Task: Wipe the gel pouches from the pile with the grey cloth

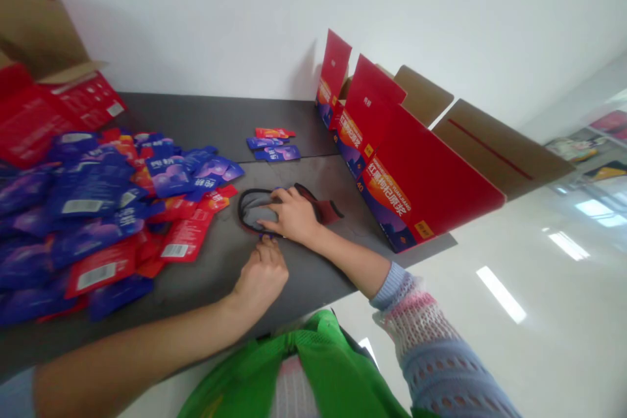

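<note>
A small grey-lined cloth item (253,207) with black edging lies on the dark table, a dark red strap-like end (330,210) sticking out to its right. I cannot make out its exact kind. My right hand (295,217) rests across it, fingers and thumb spread apart over the grey lining. At its near edge my left hand (262,272) is closed, with the fingertips pinched together on the black edging. A tiny blue patch shows at those fingertips; what it is stays unclear.
A heap of blue and red sachets (93,189) covers the table's left side. Several sachets (277,153) lie farther back. Open red cartons (416,170) line the right edge; another open carton (73,101) stands at the back left, against the white wall (210,19).
</note>
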`<state>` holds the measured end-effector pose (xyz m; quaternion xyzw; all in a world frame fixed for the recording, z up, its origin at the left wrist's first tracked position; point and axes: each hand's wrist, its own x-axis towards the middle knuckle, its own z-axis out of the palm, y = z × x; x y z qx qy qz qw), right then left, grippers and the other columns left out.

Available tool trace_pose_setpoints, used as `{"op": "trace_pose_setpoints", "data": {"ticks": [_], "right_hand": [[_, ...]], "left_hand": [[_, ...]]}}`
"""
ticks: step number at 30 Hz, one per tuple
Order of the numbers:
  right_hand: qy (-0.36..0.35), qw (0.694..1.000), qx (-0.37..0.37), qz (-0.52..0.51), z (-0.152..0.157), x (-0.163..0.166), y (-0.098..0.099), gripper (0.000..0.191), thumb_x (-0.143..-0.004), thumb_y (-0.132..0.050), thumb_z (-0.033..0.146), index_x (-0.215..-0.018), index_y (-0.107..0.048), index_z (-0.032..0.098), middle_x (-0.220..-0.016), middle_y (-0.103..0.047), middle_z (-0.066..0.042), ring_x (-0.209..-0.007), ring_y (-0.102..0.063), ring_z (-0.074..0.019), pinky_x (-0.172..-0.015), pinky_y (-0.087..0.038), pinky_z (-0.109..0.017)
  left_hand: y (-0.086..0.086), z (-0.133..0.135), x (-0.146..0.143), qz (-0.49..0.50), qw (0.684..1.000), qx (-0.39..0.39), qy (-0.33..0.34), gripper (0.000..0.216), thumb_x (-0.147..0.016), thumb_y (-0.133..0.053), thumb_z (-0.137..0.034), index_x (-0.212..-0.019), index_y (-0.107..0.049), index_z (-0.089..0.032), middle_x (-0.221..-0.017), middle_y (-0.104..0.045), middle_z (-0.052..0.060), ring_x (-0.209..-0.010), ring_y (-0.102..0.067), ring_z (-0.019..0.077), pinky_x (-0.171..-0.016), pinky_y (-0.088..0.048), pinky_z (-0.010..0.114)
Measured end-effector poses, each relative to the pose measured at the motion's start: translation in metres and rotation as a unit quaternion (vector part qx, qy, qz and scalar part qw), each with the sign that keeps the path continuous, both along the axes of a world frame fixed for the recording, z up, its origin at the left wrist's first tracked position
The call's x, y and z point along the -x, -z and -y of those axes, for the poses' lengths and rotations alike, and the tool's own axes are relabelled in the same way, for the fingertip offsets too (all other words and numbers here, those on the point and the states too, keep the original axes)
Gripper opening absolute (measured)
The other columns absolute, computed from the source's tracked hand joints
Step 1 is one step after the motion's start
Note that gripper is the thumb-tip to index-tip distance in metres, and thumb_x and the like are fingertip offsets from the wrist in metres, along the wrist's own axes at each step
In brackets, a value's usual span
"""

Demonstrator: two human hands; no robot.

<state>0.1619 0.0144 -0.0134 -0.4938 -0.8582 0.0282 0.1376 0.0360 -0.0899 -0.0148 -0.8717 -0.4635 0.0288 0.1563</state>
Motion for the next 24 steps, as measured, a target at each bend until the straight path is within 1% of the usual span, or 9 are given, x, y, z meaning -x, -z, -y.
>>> {"op": "trace_pose_setpoints", "data": {"ticks": [4,8,10,12,14,15,18,21,24], "right_hand": [[0.095,0.995,-0.004,0.033,-0.012,-0.008,0.001,0.045,-0.095,-0.051,0.058,-0.123,-0.072,0.030,-0.123,-0.067,-0.006,-0.111,-0.053,-0.0263,-0.088,-0.048,-0.035],[0.205,0.977,0.007,0.052,-0.033,-0.033,0.001,0.039,-0.096,-0.053,0.053,-0.111,-0.077,0.026,-0.116,-0.070,-0.010,-0.108,-0.057,-0.0287,-0.082,-0.050,-0.036],[0.237,0.971,0.015,0.020,-0.040,-0.048,-0.003,0.037,-0.095,-0.054,0.051,-0.111,-0.077,0.026,-0.112,-0.071,-0.010,-0.104,-0.061,-0.0277,-0.080,-0.050,-0.034],[0.245,0.968,0.018,-0.046,-0.040,-0.058,-0.009,0.037,-0.096,-0.053,0.051,-0.113,-0.075,0.027,-0.110,-0.071,-0.008,-0.101,-0.064,-0.0250,-0.080,-0.051,-0.032],[0.215,0.969,0.009,-0.123,-0.032,-0.059,-0.017,0.039,-0.097,-0.051,0.051,-0.116,-0.074,0.025,-0.115,-0.069,-0.006,-0.103,-0.065,-0.0220,-0.084,-0.051,-0.031],[0.184,0.970,0.000,-0.157,-0.026,-0.057,-0.020,0.040,-0.097,-0.051,0.050,-0.119,-0.072,0.024,-0.120,-0.067,-0.006,-0.106,-0.064,-0.0209,-0.088,-0.050,-0.030],[0.057,0.978,-0.012,-0.201,-0.002,-0.038,-0.025,0.045,-0.098,-0.051,0.048,-0.135,-0.063,0.026,-0.137,-0.058,-0.007,-0.122,-0.057,-0.0197,-0.101,-0.046,-0.031],[-0.058,0.990,0.018,-0.124,0.016,-0.017,-0.020,0.048,-0.095,-0.056,0.050,-0.140,-0.058,0.034,-0.153,-0.045,-0.005,-0.130,-0.050,-0.0238,-0.102,-0.044,-0.039],[-0.129,0.990,0.045,-0.036,0.018,-0.005,-0.012,0.043,-0.092,-0.060,0.052,-0.132,-0.064,0.037,-0.155,-0.044,-0.004,-0.131,-0.046,-0.0281,-0.098,-0.043,-0.044]], "left_hand": [[0.001,0.000,0.004,-0.020,1.000,-0.014,0.014,0.045,-0.085,-0.038,0.007,-0.118,-0.067,0.012,-0.118,-0.062,0.040,-0.089,-0.072,0.0307,-0.066,-0.054,0.033],[-0.001,-0.003,0.007,-0.040,0.999,-0.013,0.030,0.046,-0.084,-0.038,0.008,-0.118,-0.069,0.008,-0.117,-0.065,0.036,-0.084,-0.072,0.0274,-0.064,-0.055,0.031],[-0.001,-0.005,0.009,-0.034,0.999,-0.010,0.039,0.046,-0.083,-0.039,0.007,-0.116,-0.070,0.008,-0.115,-0.067,0.036,-0.083,-0.072,0.0272,-0.063,-0.054,0.031],[-0.001,-0.006,0.011,-0.022,0.999,-0.010,0.043,0.044,-0.082,-0.041,0.006,-0.115,-0.070,0.008,-0.113,-0.068,0.036,-0.083,-0.072,0.0279,-0.063,-0.053,0.032],[0.000,-0.007,0.013,-0.010,0.999,-0.009,0.045,0.044,-0.082,-0.042,0.005,-0.115,-0.071,0.007,-0.114,-0.068,0.036,-0.083,-0.071,0.0284,-0.063,-0.053,0.032],[0.001,-0.007,0.013,-0.007,0.999,-0.009,0.047,0.043,-0.082,-0.042,0.005,-0.115,-0.071,0.007,-0.114,-0.068,0.036,-0.083,-0.071,0.0283,-0.063,-0.053,0.032],[0.001,-0.006,0.015,-0.005,0.999,-0.010,0.051,0.043,-0.083,-0.043,0.005,-0.117,-0.069,0.008,-0.116,-0.067,0.036,-0.084,-0.070,0.0278,-0.063,-0.052,0.031],[-0.001,-0.006,0.015,-0.008,0.998,-0.003,0.057,0.041,-0.084,-0.043,0.005,-0.112,-0.072,0.006,-0.107,-0.071,0.032,-0.083,-0.069,0.0275,-0.062,-0.051,0.031],[-0.003,-0.006,0.014,-0.011,0.998,0.008,0.061,0.036,-0.084,-0.043,0.004,-0.099,-0.076,0.004,-0.089,-0.073,0.026,-0.079,-0.068,0.0274,-0.060,-0.050,0.031]]}}
